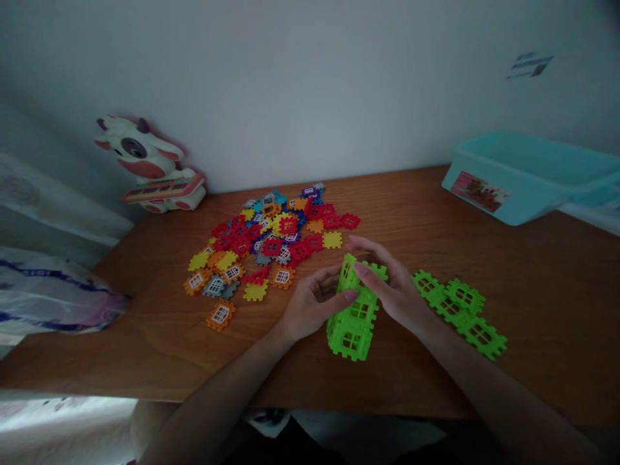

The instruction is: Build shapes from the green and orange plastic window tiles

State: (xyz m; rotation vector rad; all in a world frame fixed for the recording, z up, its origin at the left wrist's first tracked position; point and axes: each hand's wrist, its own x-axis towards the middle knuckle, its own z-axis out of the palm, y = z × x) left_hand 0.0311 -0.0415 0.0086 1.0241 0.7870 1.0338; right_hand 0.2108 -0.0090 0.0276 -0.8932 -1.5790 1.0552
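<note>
I have the folded green panels [357, 325] near the middle of the table's [411, 384] front edge, my left hand [312, 303] and right hand [397, 284] half-curled around them, thumbs pressing. Uneven squeezing could, I judge, pop their seams apart.

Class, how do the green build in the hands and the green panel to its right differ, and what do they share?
The green build is held in the left hand and right hand; the green panel lies on the table. The green build has angled sides, while the green panel is flat. Both are green, windowed and notch-edged.
</note>
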